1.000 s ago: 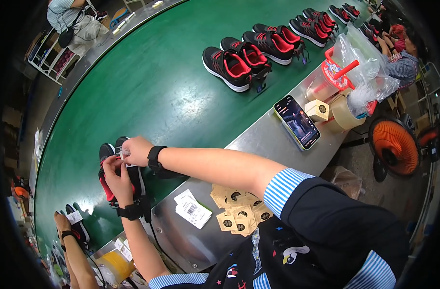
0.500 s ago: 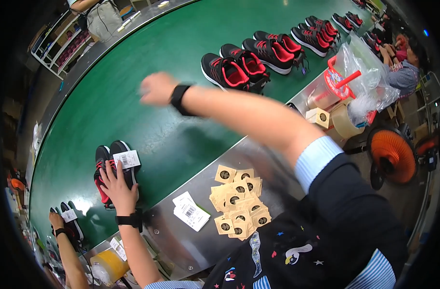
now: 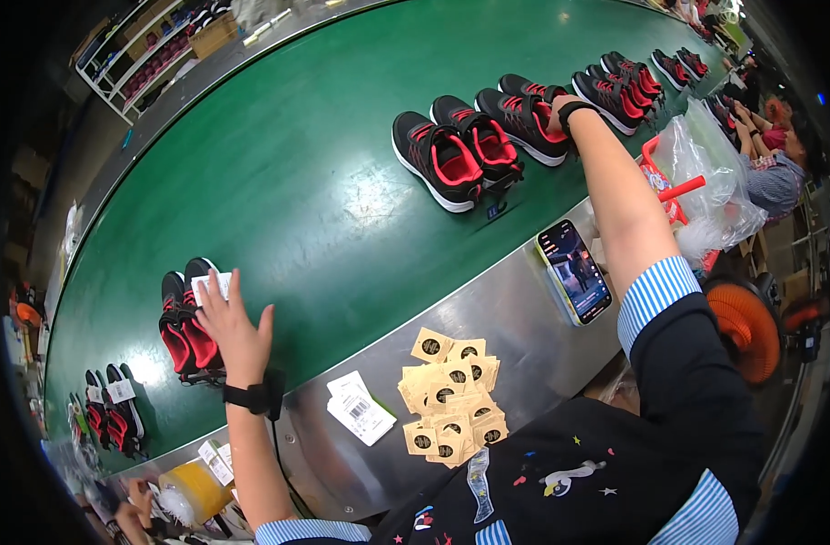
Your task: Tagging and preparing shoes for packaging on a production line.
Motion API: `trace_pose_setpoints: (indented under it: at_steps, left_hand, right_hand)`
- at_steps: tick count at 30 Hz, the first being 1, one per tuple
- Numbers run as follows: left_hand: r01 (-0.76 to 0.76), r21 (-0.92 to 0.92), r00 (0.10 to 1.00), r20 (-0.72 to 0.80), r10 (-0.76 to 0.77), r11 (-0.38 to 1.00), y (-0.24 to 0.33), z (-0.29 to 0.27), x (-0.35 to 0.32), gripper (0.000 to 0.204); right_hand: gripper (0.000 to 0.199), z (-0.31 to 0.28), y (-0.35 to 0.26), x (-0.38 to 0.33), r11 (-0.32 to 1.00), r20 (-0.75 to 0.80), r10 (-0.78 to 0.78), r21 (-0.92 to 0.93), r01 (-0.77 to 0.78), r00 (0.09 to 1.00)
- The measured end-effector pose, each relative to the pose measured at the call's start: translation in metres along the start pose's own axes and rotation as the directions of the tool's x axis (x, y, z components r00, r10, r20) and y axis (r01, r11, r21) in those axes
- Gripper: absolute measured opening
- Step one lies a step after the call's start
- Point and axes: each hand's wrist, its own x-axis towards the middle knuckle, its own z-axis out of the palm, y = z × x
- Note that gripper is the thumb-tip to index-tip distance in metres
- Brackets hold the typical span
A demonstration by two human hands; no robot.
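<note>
**Well apart: one reach to the left, one to the right**

From where I stand, the left hand [image 3: 238, 334] is loose, its fingers spread over one pair of black-and-red shoes [image 3: 197, 341] at the left of the green desk [image 3: 324, 245]; one white tag [image 3: 200, 285] shows partly behind those fingers. The right hand [image 3: 558, 113] is far off, at the heel end of a second pair [image 3: 520, 123]; its fingertips are hidden, so I can't tell whether it grips.

One nearer pair [image 3: 438, 163] sits just left of that one. Beyond, several shoes [image 3: 607, 98] overlap too much to count, then two more [image 3: 671, 69]. At the far left, two tags [image 3: 120, 391] lie on shoes [image 3: 124, 420].

Along the metal edge [image 3: 324, 463] I count one stack of white cards [image 3: 360, 411], one heap of tan squares [image 3: 451, 397], too jumbled to number, and one phone [image 3: 576, 274]. Past these: one red straw [image 3: 681, 189], one orange fan [image 3: 745, 331].
</note>
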Motion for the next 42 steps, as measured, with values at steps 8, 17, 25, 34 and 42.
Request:
trace_pose_setpoints:
  at_steps: [8,17,25,34,42]
  left_hand:
    - [-0.259,-0.228,0.965,-0.012,0.263,0.939,0.092,-0.01,0.02,0.062]
    - [-0.314,-0.13,0.948,0.002,0.317,0.94,0.127,-0.003,0.03,0.06]
    - [-0.313,-0.198,0.934,0.114,0.339,0.929,0.13,0.007,0.018,0.054]
    - [-0.217,-0.281,0.972,0.031,0.235,0.935,0.052,0.001,-0.006,0.036]
    - [-0.195,-0.378,0.972,0.046,0.229,0.905,0.042,-0.049,-0.068,0.04]
  right_hand:
    - [0.037,0.001,-0.033,-0.021,0.954,-0.241,-0.286,0.023,0.3,0.927]
    - [0.033,0.03,-0.149,-0.118,0.784,-0.367,-0.505,0.184,0.593,0.781]
    - [0.032,0.021,-0.158,-0.147,0.814,-0.271,-0.472,0.231,0.533,0.839]
    - [0.031,0.037,-0.142,-0.173,0.576,-0.603,-0.535,0.251,0.778,0.592]
    - [0.017,0.062,-0.149,-0.233,0.323,-0.174,-0.906,0.305,0.896,0.386]
